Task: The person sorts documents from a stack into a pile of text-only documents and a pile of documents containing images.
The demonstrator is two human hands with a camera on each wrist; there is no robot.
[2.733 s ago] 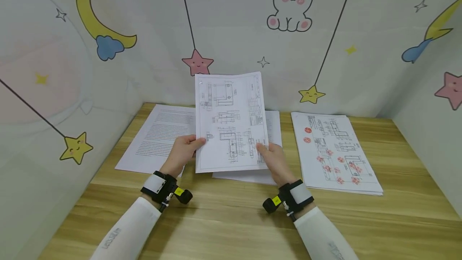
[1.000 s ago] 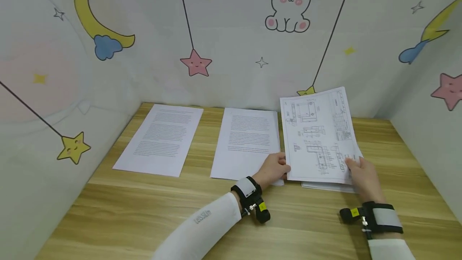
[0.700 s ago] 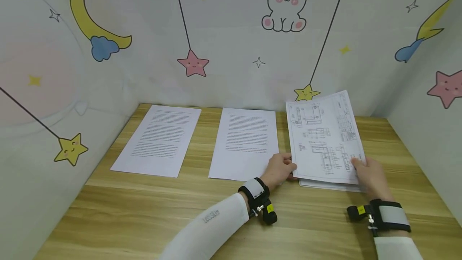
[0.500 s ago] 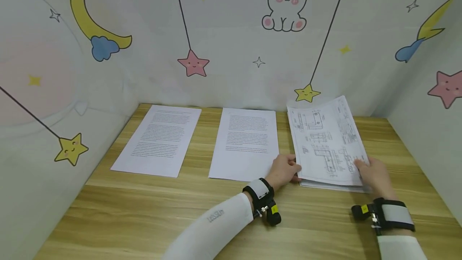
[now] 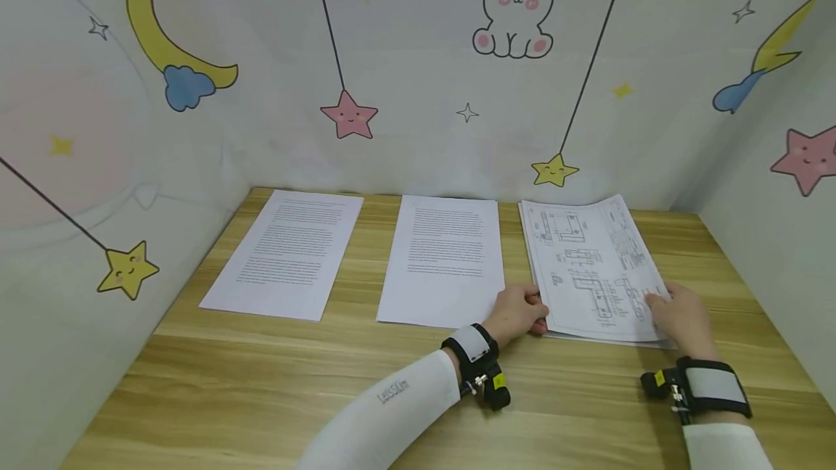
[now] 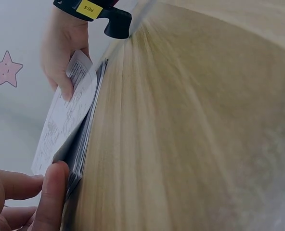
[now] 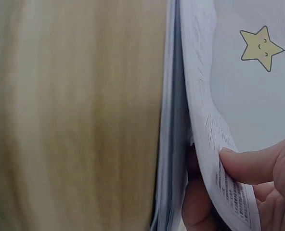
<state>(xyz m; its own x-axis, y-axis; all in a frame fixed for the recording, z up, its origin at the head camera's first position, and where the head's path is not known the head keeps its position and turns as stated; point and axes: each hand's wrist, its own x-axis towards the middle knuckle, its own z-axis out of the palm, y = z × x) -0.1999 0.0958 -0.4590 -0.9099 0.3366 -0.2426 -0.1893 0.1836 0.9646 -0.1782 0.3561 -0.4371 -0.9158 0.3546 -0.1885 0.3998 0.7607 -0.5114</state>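
Note:
A sheet of paper with a technical drawing (image 5: pixel 578 267) lies low over the paper stack (image 5: pixel 643 344) at the right of the table. My left hand (image 5: pixel 514 312) pinches its near left edge; in the left wrist view, the thumb and a finger (image 6: pixel 51 192) meet at the sheet's edge. My right hand (image 5: pixel 684 318) pinches the right edge, its thumb on top and its other fingers underneath, as the right wrist view shows. A narrow gap separates the sheet from the stack (image 7: pixel 169 120) there. Most of the stack's top page is hidden.
Two text-printed paper piles, one at the left (image 5: pixel 281 256) and one in the middle (image 5: pixel 440 263), lie flat on the wooden table (image 5: pixel 261 383). Behind them rises a white cartoon-printed cloth (image 5: pixel 418 42). Each wrist wears a strapped camera.
Both hands have carried the drawing sheet from the middle over to the right and lowered it onto the stack there. The middle text pile has come into full view.

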